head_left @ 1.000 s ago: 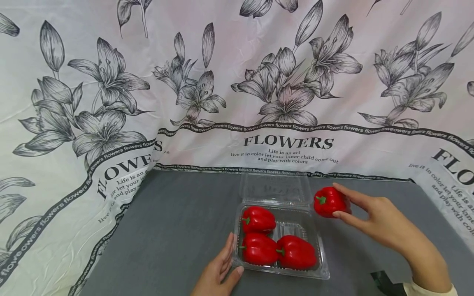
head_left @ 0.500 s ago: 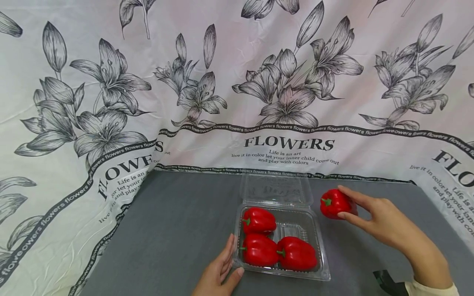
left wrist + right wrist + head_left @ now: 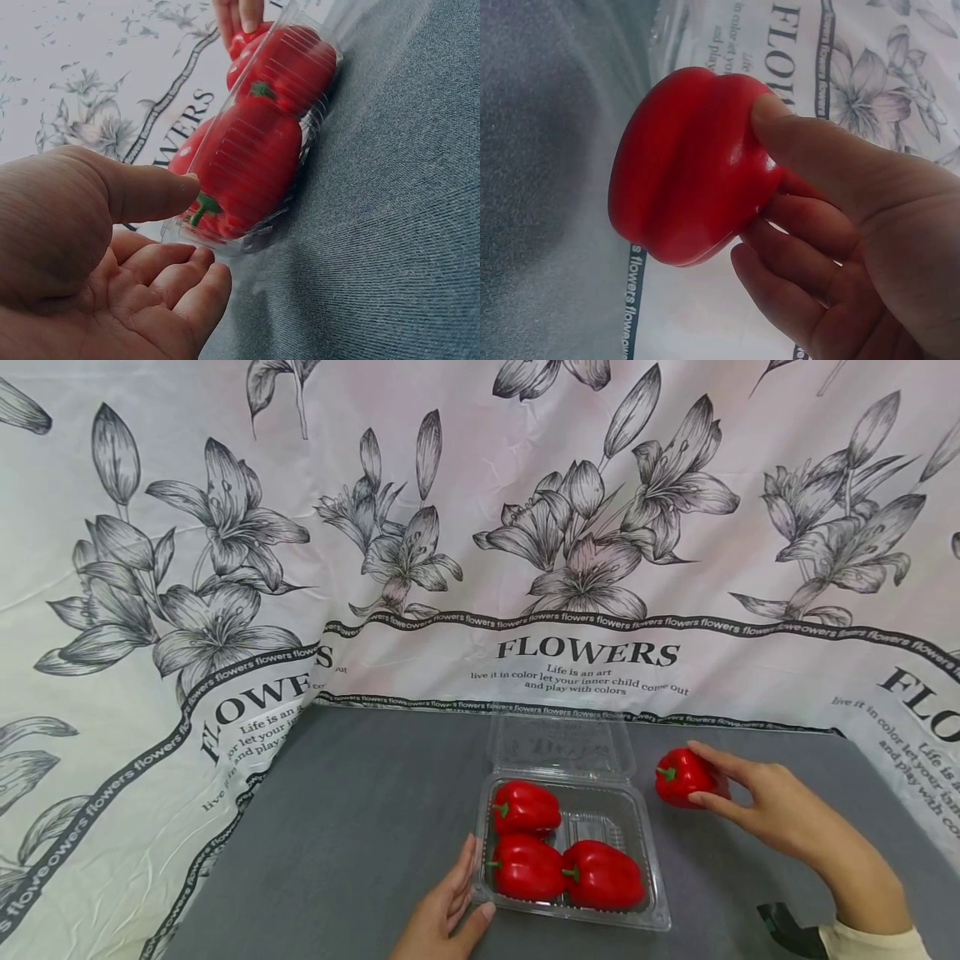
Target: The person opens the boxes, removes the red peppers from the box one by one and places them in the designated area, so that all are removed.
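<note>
My right hand grips a red bell pepper between thumb and fingers, to the right of the clear plastic container. In the right wrist view, the thumb presses one side of this pepper with fingers behind it. Three red bell peppers lie in the container: one at back left, one at front left and one at front right. My left hand rests at the container's front left corner. The left wrist view shows its thumb at the rim, fingers loosely extended below.
The container's clear hinged lid stands open at the back. A grey cloth surface lies underneath. Behind and at the sides hangs a white curtain with printed flowers. A dark strap is near the right sleeve.
My right hand has moved the held pepper slightly right and down, away from the container. The left hand and the peppers in the container have stayed in place.
</note>
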A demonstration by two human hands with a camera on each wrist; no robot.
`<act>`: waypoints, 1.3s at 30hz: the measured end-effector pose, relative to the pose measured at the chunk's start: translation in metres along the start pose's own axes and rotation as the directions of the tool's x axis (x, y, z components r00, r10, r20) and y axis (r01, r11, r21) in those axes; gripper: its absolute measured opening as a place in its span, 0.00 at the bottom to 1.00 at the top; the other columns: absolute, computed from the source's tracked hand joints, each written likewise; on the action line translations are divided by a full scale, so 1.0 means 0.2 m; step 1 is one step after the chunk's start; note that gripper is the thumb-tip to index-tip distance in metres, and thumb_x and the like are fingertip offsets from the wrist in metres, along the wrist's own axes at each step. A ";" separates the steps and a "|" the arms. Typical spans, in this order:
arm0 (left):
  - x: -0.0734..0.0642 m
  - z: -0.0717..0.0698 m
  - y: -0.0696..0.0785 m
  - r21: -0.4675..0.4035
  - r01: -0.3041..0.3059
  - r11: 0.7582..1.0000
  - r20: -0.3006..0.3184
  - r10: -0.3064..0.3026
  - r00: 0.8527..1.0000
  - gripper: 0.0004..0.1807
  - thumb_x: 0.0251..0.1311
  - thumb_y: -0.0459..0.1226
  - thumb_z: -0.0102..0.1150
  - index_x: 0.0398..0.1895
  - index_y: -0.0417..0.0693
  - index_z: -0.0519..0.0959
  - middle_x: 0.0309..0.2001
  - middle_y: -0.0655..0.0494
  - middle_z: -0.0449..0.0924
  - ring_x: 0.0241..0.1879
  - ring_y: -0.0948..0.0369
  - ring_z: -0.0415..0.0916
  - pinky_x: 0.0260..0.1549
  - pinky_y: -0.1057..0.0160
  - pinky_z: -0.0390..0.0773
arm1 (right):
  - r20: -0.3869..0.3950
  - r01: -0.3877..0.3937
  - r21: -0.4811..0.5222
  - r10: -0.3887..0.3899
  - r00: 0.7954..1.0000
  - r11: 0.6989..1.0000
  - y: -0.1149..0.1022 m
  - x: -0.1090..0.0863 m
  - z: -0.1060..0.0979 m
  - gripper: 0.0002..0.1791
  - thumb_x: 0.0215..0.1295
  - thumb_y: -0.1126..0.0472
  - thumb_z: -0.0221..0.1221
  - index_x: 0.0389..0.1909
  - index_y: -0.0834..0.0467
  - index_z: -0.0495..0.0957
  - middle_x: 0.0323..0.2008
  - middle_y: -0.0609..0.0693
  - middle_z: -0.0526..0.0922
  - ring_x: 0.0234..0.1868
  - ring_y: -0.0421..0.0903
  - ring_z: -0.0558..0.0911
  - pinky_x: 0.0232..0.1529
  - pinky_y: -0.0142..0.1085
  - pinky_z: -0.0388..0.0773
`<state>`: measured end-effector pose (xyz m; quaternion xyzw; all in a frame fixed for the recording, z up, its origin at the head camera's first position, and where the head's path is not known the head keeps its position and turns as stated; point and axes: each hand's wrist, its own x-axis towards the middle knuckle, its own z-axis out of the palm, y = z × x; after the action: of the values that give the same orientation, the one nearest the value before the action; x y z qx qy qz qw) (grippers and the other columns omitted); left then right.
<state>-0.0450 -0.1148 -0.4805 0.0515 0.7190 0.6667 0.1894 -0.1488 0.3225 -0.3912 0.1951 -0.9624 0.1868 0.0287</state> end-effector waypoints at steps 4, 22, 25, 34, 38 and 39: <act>0.00 0.00 0.00 0.001 0.000 1.000 0.002 0.000 1.000 0.48 0.75 0.47 0.64 0.87 0.44 0.47 0.84 0.46 0.51 0.81 0.44 0.50 0.74 0.37 0.61 | 0.012 -0.001 -0.006 0.001 1.000 1.000 0.02 0.01 0.01 0.42 0.65 0.46 0.74 0.75 0.60 0.72 0.50 0.59 0.89 0.45 0.50 0.86 0.37 0.44 0.83; 0.00 0.00 -0.01 0.007 -0.024 1.000 0.019 0.024 1.000 0.46 0.76 0.46 0.62 0.87 0.45 0.47 0.84 0.46 0.51 0.81 0.44 0.51 0.73 0.40 0.63 | 0.095 -0.015 -0.024 0.018 0.995 1.000 0.06 0.10 0.06 0.42 0.63 0.50 0.76 0.73 0.63 0.72 0.42 0.52 0.87 0.36 0.45 0.78 0.32 0.37 0.74; 0.00 0.00 -0.01 0.008 -0.012 1.000 0.019 0.012 1.000 0.46 0.76 0.46 0.62 0.86 0.43 0.47 0.84 0.45 0.51 0.81 0.44 0.51 0.73 0.40 0.63 | 0.110 -0.031 -0.022 0.033 0.993 0.999 0.06 0.10 0.08 0.42 0.63 0.50 0.76 0.73 0.64 0.72 0.45 0.57 0.87 0.38 0.48 0.80 0.34 0.40 0.78; 0.00 -0.01 0.00 -0.001 -0.001 1.000 0.016 0.001 1.000 0.47 0.76 0.47 0.62 0.86 0.43 0.47 0.84 0.45 0.51 0.81 0.44 0.51 0.73 0.39 0.62 | 0.125 -0.034 -0.018 0.036 0.991 0.999 0.07 0.12 0.09 0.41 0.64 0.51 0.75 0.73 0.65 0.72 0.49 0.64 0.87 0.45 0.56 0.85 0.43 0.54 0.86; 0.00 -0.01 0.00 0.002 0.000 1.000 0.012 0.000 1.000 0.47 0.76 0.47 0.62 0.86 0.43 0.47 0.84 0.45 0.51 0.81 0.44 0.51 0.73 0.38 0.62 | 0.130 -0.037 -0.015 0.039 0.991 0.999 0.07 0.13 0.09 0.41 0.65 0.52 0.74 0.73 0.66 0.71 0.50 0.65 0.87 0.46 0.57 0.85 0.45 0.58 0.86; 0.00 -0.01 0.00 0.001 0.003 1.000 0.010 -0.003 1.000 0.47 0.76 0.47 0.62 0.86 0.43 0.47 0.84 0.45 0.52 0.81 0.44 0.51 0.73 0.38 0.62 | 0.130 -0.038 -0.017 0.040 0.991 0.999 0.07 0.13 0.10 0.41 0.65 0.52 0.74 0.73 0.67 0.71 0.50 0.65 0.87 0.46 0.57 0.86 0.45 0.58 0.86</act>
<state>-0.0448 -0.1166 -0.4812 0.0537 0.7185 0.6658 0.1939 -0.1772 0.3175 -0.4102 0.1876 -0.9672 0.1673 -0.0366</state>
